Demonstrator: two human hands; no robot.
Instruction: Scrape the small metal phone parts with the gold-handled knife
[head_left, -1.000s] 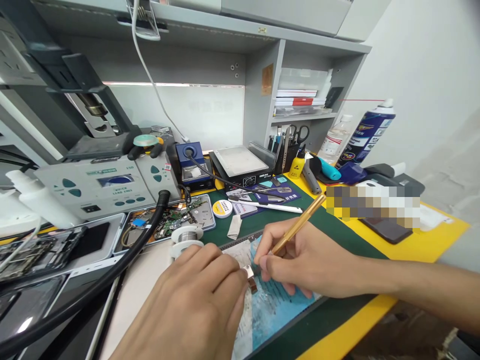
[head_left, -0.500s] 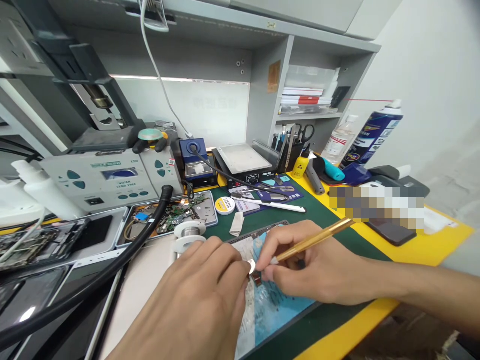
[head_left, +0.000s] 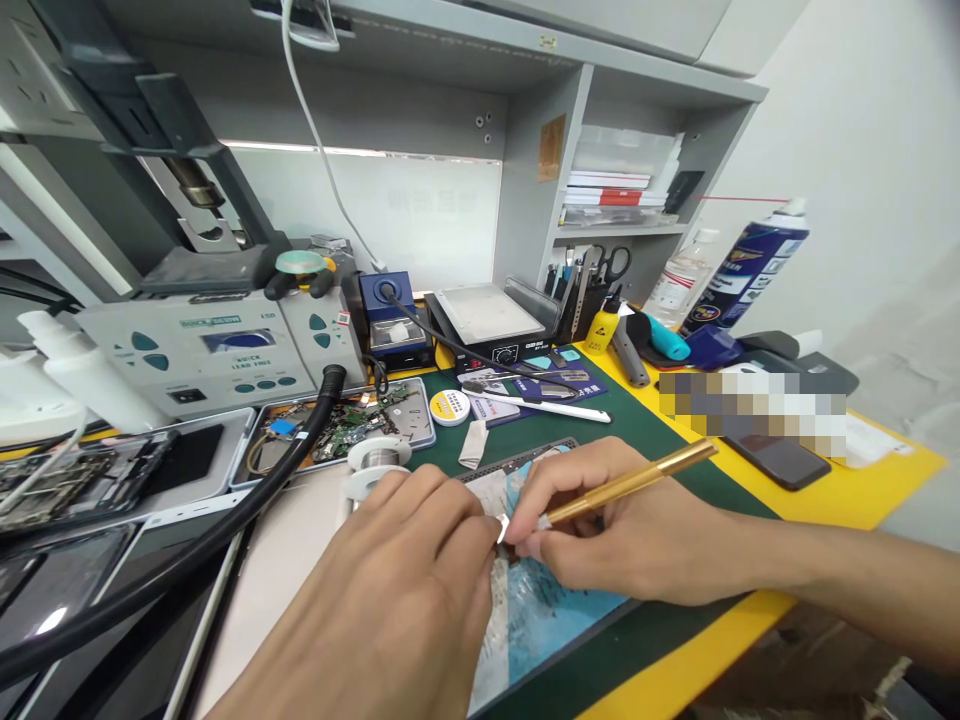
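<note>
My right hand (head_left: 615, 525) grips a slim, pen-shaped tool with a gold handle (head_left: 634, 482), held like a pen. Its silvery collar shows at the fingers, while the tip is hidden. Opposite it, my left hand (head_left: 409, 590) is closed, back towards me, with its fingertips pinching a small shiny white piece (head_left: 502, 527). A brownish bit (head_left: 514, 555) shows just below that piece. Both hands' fingertips nearly meet over a worn blue-and-white work mat (head_left: 555, 630). Most of the small piece is covered by my fingers.
A solder spool (head_left: 377, 462) stands beyond my left hand. A tray of circuit boards (head_left: 424, 435), a rework station (head_left: 217, 345) and a heating plate (head_left: 487, 320) sit behind. A black hose (head_left: 285, 490) crosses the left side. A phone (head_left: 780, 455) lies at right.
The white piece has tilted and now shows as a narrower sliver. My right fingers have moved slightly left, closer to the left fingertips, and less of the brownish bit shows.
</note>
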